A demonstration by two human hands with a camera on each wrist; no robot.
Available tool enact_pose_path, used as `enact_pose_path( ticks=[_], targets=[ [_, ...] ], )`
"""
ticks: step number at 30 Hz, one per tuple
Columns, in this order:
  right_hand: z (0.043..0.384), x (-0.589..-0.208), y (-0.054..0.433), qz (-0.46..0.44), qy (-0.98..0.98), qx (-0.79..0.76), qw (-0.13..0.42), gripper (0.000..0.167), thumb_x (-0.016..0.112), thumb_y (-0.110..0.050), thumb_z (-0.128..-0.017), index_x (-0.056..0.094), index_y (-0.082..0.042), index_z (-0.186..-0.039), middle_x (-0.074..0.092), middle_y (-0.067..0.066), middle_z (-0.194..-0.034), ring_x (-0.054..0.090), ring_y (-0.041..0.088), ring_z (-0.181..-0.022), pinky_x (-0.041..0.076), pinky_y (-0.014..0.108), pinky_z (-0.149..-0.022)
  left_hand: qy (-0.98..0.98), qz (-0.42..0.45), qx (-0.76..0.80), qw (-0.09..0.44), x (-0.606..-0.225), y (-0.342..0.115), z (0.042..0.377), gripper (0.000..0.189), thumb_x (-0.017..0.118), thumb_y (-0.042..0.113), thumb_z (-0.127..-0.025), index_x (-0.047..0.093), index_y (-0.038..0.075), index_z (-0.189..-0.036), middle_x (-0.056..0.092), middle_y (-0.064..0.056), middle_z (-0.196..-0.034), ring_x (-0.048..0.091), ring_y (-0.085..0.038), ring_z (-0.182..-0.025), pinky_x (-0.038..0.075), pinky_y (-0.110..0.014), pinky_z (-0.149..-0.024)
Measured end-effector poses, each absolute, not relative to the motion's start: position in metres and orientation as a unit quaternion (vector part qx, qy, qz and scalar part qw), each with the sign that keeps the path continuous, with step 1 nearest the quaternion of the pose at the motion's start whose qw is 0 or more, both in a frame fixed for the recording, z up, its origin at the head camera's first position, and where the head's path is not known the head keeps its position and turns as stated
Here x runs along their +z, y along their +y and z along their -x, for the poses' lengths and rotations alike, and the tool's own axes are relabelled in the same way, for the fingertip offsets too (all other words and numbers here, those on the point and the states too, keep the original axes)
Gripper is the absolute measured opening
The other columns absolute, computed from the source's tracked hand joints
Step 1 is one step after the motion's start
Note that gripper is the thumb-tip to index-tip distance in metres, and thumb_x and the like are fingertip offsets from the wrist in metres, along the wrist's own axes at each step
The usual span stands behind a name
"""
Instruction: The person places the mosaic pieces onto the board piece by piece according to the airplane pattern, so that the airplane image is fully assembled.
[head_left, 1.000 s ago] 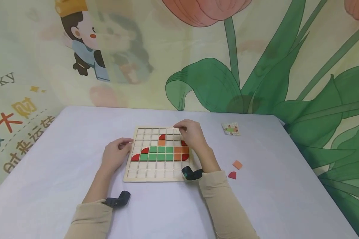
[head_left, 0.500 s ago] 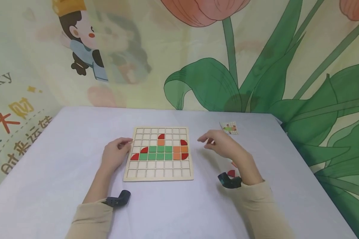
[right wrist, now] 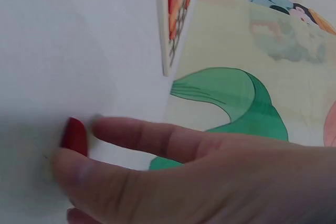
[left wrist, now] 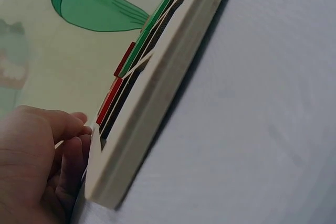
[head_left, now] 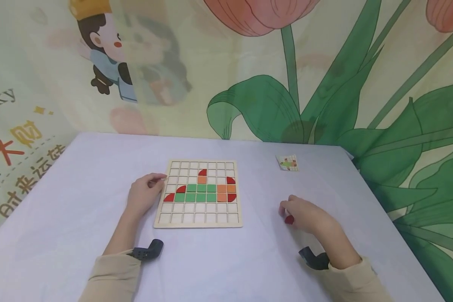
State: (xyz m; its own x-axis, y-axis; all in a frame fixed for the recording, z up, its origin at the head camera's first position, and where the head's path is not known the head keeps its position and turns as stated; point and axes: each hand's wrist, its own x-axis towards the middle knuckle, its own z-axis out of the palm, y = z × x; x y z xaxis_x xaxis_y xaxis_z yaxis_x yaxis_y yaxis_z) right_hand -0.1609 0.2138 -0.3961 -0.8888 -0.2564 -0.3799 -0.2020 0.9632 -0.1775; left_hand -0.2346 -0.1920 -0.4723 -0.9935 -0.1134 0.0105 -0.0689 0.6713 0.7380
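A square wooden grid board lies flat, with red quarter-round, green and orange square tiles set in a middle band. My left hand rests beside its left edge, fingertips right at the frame; the left wrist view shows the thumb close against the board's side. Over to the right, my right hand is low over the table, thumb and index finger apart. A loose red quarter-round tile shows between them. The loose orange square tile is hidden by this hand.
A small picture card printed with a coloured grid lies at the back right of the white-covered table. Behind the table hangs a backdrop with a tulip and a cartoon figure.
My right hand has moved from the board's top right, across to the right and down to the loose tiles. My left hand has stayed at the board's left edge.
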Motion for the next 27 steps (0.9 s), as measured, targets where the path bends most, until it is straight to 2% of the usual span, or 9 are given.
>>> enact_pose_path(
  ticks=[5,11,21,27],
  targets=[
    [0.163,-0.408,0.209,0.121,0.975,-0.067,0.175,0.023,0.073,0.004,-0.077,0.061,-0.012,-0.088,0.052,0.001,-0.081,0.049,0.015,-0.074,0.051,0.030,-0.072,-0.911,-0.053,-0.407,0.025,-0.474,-0.191,0.234,0.032,0.052,0.023,-0.095,0.062,0.011,-0.123,0.064,-0.012,-0.111,0.058,-0.024,-0.094,0.043,-0.029,-0.075],
    [0.180,-0.416,0.188,0.107,0.976,-0.075,0.177,0.019,0.075,0.000,-0.077,0.063,-0.013,-0.084,0.056,0.000,-0.078,0.050,0.016,-0.075,0.052,0.029,-0.073,-0.911,-0.055,-0.407,0.030,-0.472,-0.190,0.234,0.032,0.051,0.023,-0.095,0.062,0.011,-0.122,0.064,-0.012,-0.111,0.057,-0.024,-0.093,0.043,-0.029,-0.074],
    [0.227,-0.428,0.146,0.053,0.977,-0.114,0.174,0.018,0.076,-0.009,-0.079,0.062,-0.012,-0.090,0.057,0.004,-0.080,0.052,0.019,-0.078,0.049,0.029,-0.073,-0.912,-0.051,-0.407,0.028,-0.472,-0.190,0.234,0.032,0.051,0.022,-0.094,0.063,0.011,-0.122,0.064,-0.012,-0.109,0.057,-0.023,-0.092,0.042,-0.028,-0.073],
    [0.239,-0.432,0.136,0.027,0.971,-0.175,0.160,0.018,0.074,-0.010,-0.082,0.061,-0.011,-0.095,0.059,0.006,-0.086,0.053,0.020,-0.082,0.050,0.030,-0.074,-0.913,-0.048,-0.405,0.032,-0.472,-0.190,0.235,0.033,0.051,0.023,-0.094,0.063,0.011,-0.122,0.065,-0.012,-0.108,0.058,-0.024,-0.091,0.042,-0.028,-0.073]
  ],
)
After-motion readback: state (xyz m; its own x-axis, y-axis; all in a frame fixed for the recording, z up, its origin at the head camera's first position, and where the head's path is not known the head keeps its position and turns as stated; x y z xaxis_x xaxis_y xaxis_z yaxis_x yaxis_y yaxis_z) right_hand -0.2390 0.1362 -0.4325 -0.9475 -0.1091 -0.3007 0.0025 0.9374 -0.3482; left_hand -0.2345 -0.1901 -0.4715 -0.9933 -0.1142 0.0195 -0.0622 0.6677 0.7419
